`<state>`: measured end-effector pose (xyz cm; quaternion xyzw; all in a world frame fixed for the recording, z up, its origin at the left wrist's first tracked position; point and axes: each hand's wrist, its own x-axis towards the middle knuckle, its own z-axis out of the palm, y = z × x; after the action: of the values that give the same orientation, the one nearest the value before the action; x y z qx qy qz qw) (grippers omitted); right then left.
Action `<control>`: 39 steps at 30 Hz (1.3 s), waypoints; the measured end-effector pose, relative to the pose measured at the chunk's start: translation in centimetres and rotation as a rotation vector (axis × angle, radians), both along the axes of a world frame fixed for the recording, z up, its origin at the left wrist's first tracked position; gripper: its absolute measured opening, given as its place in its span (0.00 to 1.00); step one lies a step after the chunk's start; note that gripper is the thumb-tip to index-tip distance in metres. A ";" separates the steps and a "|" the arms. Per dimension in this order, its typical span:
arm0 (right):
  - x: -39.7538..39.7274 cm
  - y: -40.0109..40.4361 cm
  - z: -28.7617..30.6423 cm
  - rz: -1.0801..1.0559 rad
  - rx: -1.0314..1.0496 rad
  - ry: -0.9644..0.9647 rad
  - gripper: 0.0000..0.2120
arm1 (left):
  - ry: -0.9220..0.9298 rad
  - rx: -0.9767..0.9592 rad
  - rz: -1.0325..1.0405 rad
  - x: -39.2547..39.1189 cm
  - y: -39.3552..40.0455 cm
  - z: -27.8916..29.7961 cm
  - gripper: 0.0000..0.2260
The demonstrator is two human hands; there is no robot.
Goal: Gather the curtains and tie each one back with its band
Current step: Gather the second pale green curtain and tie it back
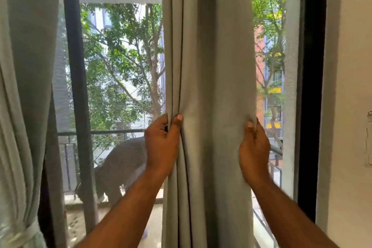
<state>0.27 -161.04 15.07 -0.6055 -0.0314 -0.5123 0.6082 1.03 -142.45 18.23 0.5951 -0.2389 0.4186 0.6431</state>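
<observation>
Head view: left hand (162, 145) and seemingly right hand (254, 147) grip grey curtain (213, 86) before window (120, 66)

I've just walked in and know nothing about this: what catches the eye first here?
A tall grey curtain hangs mid-frame, with the left hand and right hand gripping its two edges. At far left, another curtain is already tied with a band. Green trees fill the window behind.

A grey-green curtain (209, 86) hangs down the frame's centre. The left hand (162, 143) pinches its left folds; the right hand (254, 147) grips its right edge. At lower left, another curtain (24, 86) is cinched by a band (30, 231).
</observation>
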 end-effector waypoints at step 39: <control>-0.8 7.6 -3.3 0.397 -0.347 -0.048 0.23 | 0.195 0.167 -0.330 -2.6 0.1 -1.8 0.11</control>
<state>-0.52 -153.40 11.81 -0.6705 -0.2515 -0.3839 0.5829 -1.59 -142.37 16.46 0.6366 -0.3037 0.2268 0.6716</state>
